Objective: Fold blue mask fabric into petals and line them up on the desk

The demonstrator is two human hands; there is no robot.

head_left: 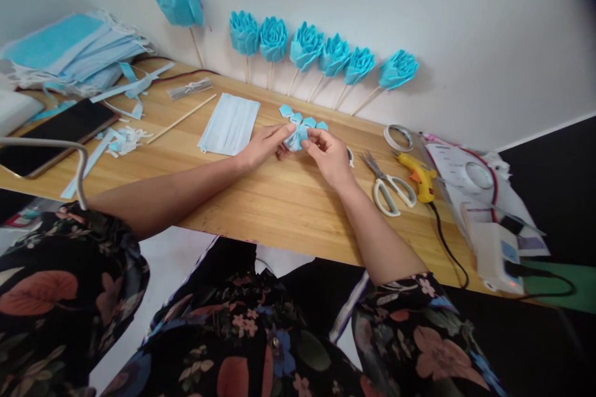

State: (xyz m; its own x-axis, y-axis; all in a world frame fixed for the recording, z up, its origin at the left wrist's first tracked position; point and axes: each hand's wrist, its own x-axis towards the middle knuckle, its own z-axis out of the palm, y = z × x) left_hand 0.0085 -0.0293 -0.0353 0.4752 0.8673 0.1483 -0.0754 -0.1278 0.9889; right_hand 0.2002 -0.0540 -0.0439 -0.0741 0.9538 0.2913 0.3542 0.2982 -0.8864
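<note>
Head view: a wooden table stands against a pale wall. From the left, the surface carries a mask pile, a phone, scraps, a stick and a flat mask. Seven blue flowers on sticks lean along the wall.

The left hand is right of the flat mask; its thumb presses on a blue piece with the other fingers curled below. The right hand pinches the same piece between thumb and index finger. The piece is above the table, at mid-width. Four cut petals lie in a row just beyond it.

Right of the right hand are the scissors, blades pointing toward the wall, then a tape roll, a yellow glue gun and a power strip near the right end.

The front edge crosses below both forearms. Bare wood extends from the hands to this edge, between the forearms. A narrower band separates the right forearm from the scissors. The flat mask's near corner limits room beside the left wrist.
</note>
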